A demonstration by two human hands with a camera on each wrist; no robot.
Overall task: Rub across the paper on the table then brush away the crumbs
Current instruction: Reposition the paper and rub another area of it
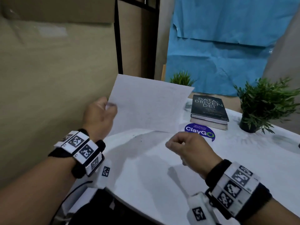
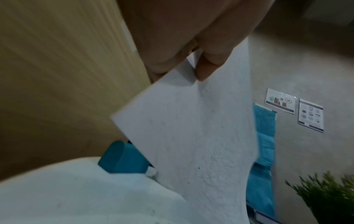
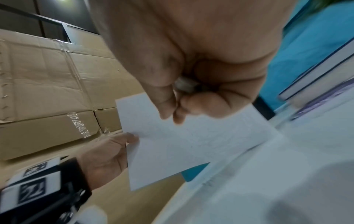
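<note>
The paper (image 1: pixel 149 104) is lifted off the surface (image 1: pixel 146 168) and tipped up. Only its low edge sits near the surface, just beside the round sticker (image 1: pixel 200 131). Your left hand (image 1: pixel 99 116) pinches the paper's side edge. Your right hand (image 1: pixel 190 148) is curled tight, just below the paper, round a small pale thing (image 3: pixel 184 84). It may be an eraser, but the view is too blurry to be sure.

You seem to be at the brushing step. Tiny dark crumbs (image 2: pixel 199 168) dot the paper. Next, tip or flick the paper gently so they slide off.

The far corner of the paper hides part of a small plant (image 1: pixel 181 78). Marks on the paper are too faint to read.
</note>
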